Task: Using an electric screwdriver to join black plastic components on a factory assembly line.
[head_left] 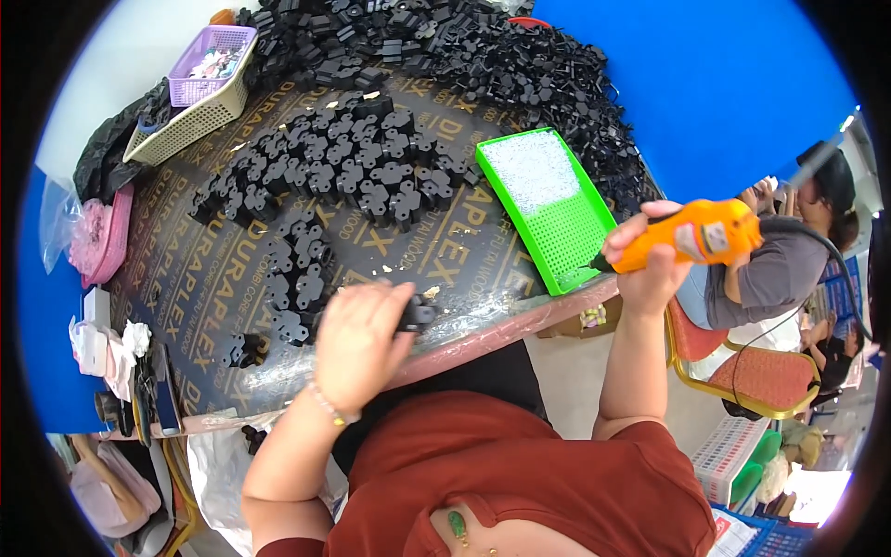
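Note:
My right hand (pixel 652 262) is wrapped round an orange electric screwdriver (pixel 701 237), whose cable runs off to the right. Its dark tip points left, over the near end of a green perforated tray (pixel 577 227). Small silvery pieces, apparently screws (pixel 534 167), fill the far half of that tray. At the table's near edge, my left hand (pixel 360 332) is closed on a black plastic part (pixel 418 316), partly hidden by the fingers. Just left of it stand several similar black plastic parts (pixel 299 265), set close together in a column.
A larger cluster of black parts (pixel 343 158) stands mid-table, with a loose heap (pixel 464 56) behind. Stacked baskets (pixel 186 121) sit at the far left, a pink container (pixel 111 241) below them. Chairs (pixel 761 381) and a seated person (pixel 770 251) are at the right.

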`<state>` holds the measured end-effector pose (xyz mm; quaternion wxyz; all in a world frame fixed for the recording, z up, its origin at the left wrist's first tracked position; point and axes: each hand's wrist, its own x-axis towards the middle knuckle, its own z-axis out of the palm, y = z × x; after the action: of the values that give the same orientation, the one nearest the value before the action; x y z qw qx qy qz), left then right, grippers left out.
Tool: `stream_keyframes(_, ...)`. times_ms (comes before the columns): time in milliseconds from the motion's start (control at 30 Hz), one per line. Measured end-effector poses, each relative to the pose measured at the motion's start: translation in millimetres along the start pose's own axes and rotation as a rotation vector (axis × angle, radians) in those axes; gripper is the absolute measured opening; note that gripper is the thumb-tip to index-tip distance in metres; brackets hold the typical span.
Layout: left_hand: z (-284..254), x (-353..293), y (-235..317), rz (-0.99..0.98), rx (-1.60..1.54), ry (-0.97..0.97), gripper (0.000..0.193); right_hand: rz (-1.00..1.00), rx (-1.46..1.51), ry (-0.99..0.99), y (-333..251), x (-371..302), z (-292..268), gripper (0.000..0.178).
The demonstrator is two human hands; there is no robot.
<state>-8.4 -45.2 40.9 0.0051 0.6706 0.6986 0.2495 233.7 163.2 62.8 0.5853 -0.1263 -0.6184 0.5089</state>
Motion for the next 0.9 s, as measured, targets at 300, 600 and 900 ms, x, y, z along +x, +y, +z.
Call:
stream_keyframes(300,51,15,-4,-0.099,-0.307,0.096,0.044,-0.020,0.167,-0.228,-3,-4,85,0.063)
stream_keyframes(600,54,15,-7,-0.086,-0.370,0.117,0.044,0.124,0.390,-0.372,20,-8,115,0.058)
stream_keyframes(900,55,13,-7,-0.096,-0.385,0.120,0.044,0.217,0.310,-0.372,24,-12,125,0.057)
